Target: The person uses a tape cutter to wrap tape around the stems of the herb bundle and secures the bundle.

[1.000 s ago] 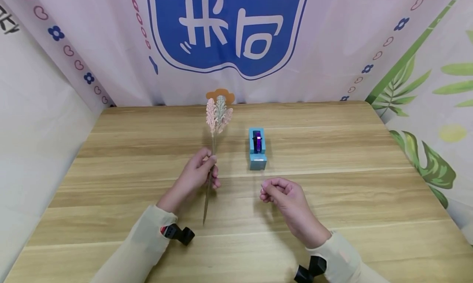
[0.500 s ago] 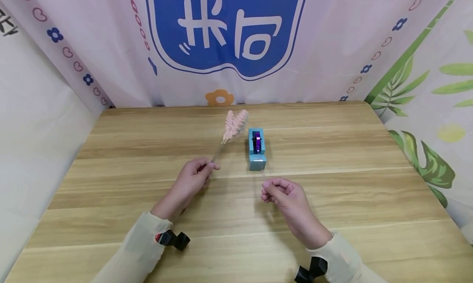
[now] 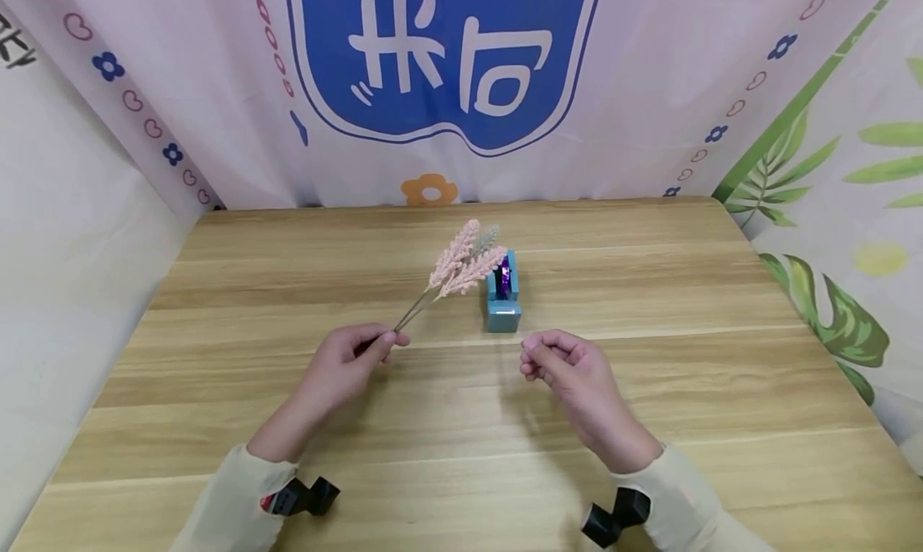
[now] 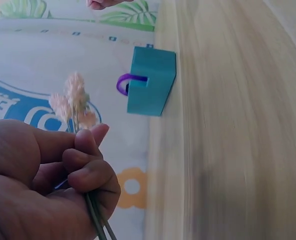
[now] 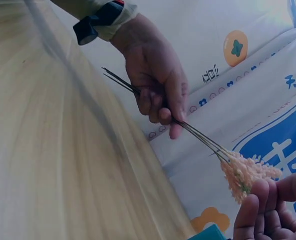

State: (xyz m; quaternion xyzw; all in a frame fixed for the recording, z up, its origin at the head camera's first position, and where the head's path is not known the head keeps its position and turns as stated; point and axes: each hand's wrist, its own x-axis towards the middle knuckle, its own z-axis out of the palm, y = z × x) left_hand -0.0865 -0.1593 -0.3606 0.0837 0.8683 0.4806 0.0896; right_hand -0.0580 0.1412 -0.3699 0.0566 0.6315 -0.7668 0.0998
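A small bunch of artificial flowers, pink with a grey-green one, is gripped by its thin stems in my left hand. The flower heads slant up to the right and overlap the blue tape dispenser in the head view. The dispenser stands on the table with a purple roll in it, which the left wrist view also shows. My right hand is raised just below and right of the dispenser, its fingers curled and thumb tip against the forefinger. Whether anything thin lies between those fingertips is too small to see.
The wooden table reaches back to a pale cloth backdrop with a blue sign. Cloth panels border it at left and right, the right one printed with leaves. A small black camera sits on each wrist.
From near upright, the flowers have tilted right towards the dispenser. My left hand has moved left and slightly nearer to me. My right hand has shifted slightly right and away from me.
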